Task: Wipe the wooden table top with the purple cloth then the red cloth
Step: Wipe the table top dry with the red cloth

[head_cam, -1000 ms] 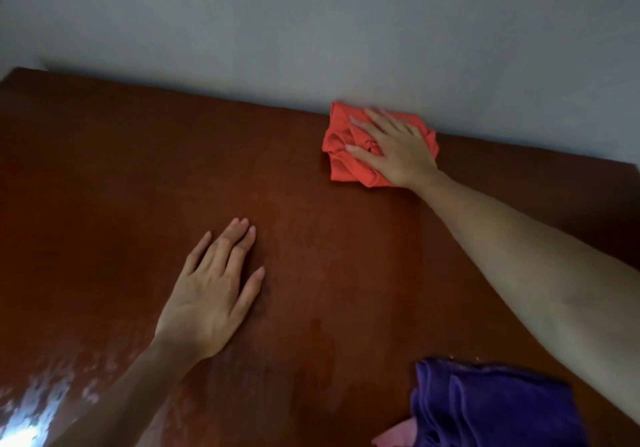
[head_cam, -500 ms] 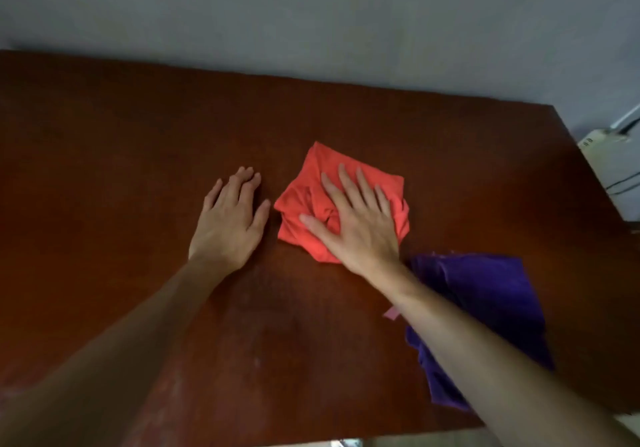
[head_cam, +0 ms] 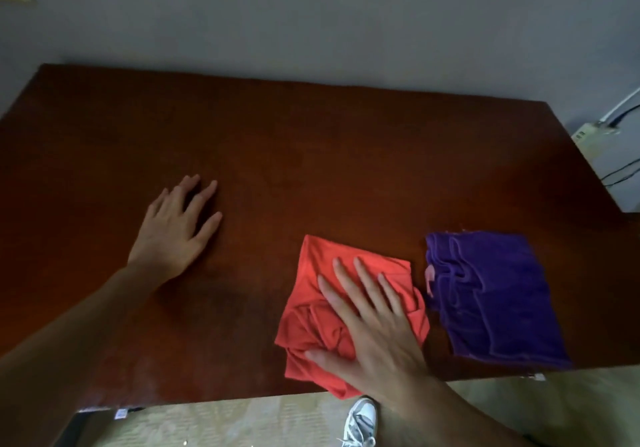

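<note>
Right hand [head_cam: 377, 339] flat, fingers spread, pressing red cloth [head_cam: 346, 311] at table [head_cam: 311, 156] near edge; purple cloth [head_cam: 491, 297] just right. Left hand [head_cam: 176, 232] flat, empty.

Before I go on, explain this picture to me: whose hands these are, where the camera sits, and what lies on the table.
There is no machine here. A person wears a camera on the head, looking down at their own bare hands. The left hand lies flat on the wooden table top, holding nothing. The right hand presses flat on a crumpled red cloth near the table's front edge. Just right of it lies a folded purple cloth, untouched. Below the edge, a shoe shows on the floor.
</note>
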